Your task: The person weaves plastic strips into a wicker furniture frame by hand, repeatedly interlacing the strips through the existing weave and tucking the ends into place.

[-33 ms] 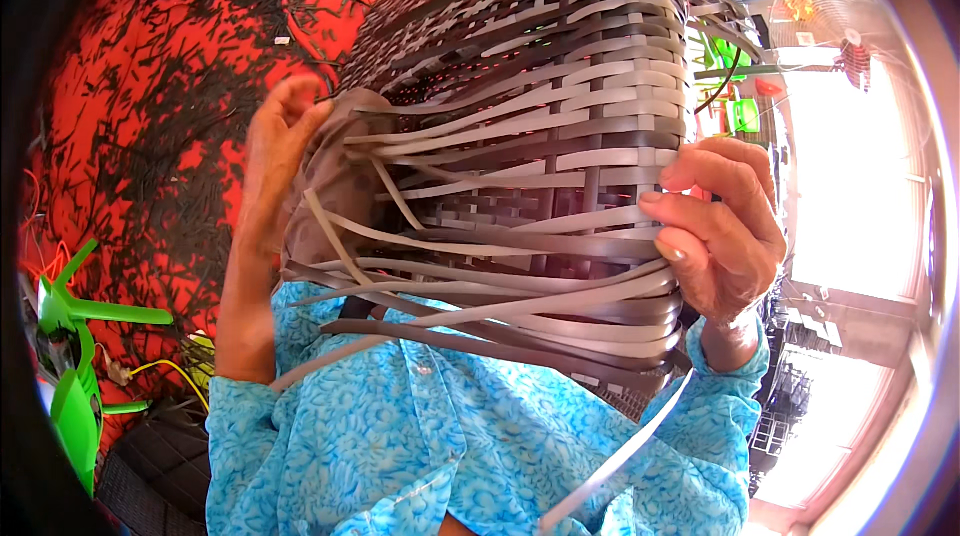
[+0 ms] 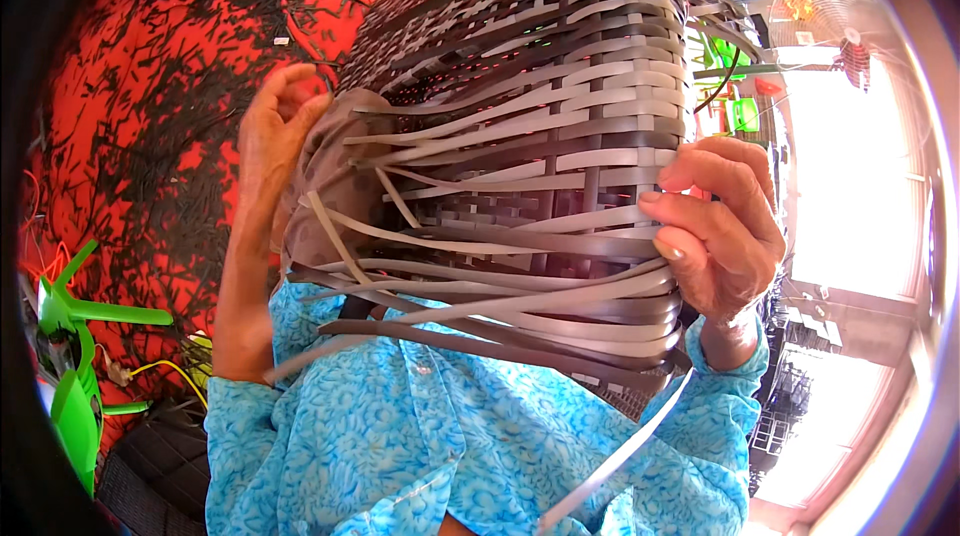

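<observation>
A half-woven piece of grey and dark brown flat plastic strips (image 2: 520,31) stands before me, with many loose strip ends running left across its lower half. My right hand (image 2: 725,221) is at its right edge, fingers bent and fingertips closed on a grey weaving strip (image 2: 600,219). My left hand (image 2: 275,131) is raised on the left, thumb and fingers apart, and nothing shows between them. Beside it is a brown cloth-like bundle (image 2: 335,171), partly behind the strip ends. One long pale strip (image 2: 625,456) hangs down at the lower right.
Dark strip scraps (image 2: 200,176) litter the red floor on the left. A bright green object with blade-like arms (image 2: 110,313) stands at the lower left near a yellow cord (image 2: 170,366). At the upper right are a fan (image 2: 825,11) and a green item (image 2: 743,116).
My left hand has shifted slightly up and to the left. A loose strip end near my left forearm has moved a little left. My right hand stays where it was.
</observation>
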### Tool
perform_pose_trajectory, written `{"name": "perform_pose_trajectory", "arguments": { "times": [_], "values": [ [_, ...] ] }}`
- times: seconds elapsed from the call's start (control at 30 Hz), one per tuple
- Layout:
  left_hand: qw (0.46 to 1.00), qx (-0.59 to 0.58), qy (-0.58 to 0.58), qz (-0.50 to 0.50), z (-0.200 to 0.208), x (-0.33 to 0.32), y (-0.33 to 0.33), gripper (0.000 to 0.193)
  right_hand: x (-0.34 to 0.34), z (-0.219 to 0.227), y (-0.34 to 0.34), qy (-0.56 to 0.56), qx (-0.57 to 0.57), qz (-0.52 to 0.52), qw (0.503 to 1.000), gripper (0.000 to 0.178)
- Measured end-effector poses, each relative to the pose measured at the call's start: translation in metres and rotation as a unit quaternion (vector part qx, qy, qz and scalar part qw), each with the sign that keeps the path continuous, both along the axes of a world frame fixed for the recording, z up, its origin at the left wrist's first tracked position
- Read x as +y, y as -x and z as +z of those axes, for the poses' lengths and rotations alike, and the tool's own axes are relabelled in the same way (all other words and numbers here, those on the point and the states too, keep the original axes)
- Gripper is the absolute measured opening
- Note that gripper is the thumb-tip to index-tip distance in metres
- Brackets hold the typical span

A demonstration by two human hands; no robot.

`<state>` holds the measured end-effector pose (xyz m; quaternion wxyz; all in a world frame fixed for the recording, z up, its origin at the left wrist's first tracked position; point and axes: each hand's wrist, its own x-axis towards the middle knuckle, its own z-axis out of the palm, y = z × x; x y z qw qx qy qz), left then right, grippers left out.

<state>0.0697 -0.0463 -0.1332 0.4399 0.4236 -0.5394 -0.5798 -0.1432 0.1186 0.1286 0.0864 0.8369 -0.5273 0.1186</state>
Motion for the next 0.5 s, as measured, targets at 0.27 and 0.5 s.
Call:
{"name": "perform_pose_trajectory", "arguments": {
  "times": [0.27, 0.5],
  "values": [
    [0.913, 0.096, 0.283, -0.277, 0.122, 0.056, 0.051, 0.021, 0.009, -0.008, 0.020, 0.010, -0.215, -0.104, 0.971, 0.024],
    [0.907, 0.085, 0.346, -0.223, 0.121, 0.060, 0.067, 0.018, 0.011, -0.035, 0.039, -0.045, -0.364, -0.118, 0.923, 0.025]
  ]
}}
